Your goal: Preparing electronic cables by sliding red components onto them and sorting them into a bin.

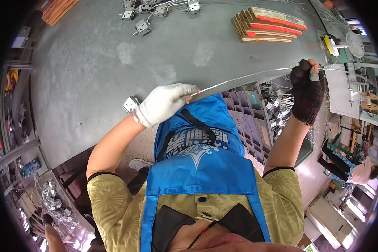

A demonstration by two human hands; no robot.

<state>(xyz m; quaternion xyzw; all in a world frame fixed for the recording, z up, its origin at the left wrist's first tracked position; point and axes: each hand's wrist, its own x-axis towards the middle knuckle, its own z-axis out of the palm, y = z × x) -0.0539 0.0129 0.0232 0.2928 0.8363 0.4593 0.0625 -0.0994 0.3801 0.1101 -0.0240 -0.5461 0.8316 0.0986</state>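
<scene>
My left hand [166, 103], in a white glove, is closed by the table's near edge. Its fingers pinch a thin white cable [243, 77] beside a small red mark. The cable stretches to my right hand [308, 90], raised at the table's right end. That hand wears a dark knitted glove with bare fingertips and a grey wrap on one finger, and it is closed on the cable. A small silver metal unit [131, 104] sits on the table beside my left wrist. Whether the cable joins it is hidden by my hand.
Several similar metal units [143, 27] with cables lie at the table's far side. A stack of red-edged boards [273, 35] stands far right, near a white fan [354, 44]. Below the edge, a grey crate [256, 126] neighbours more units [277, 109]. A person [359, 172] is at right.
</scene>
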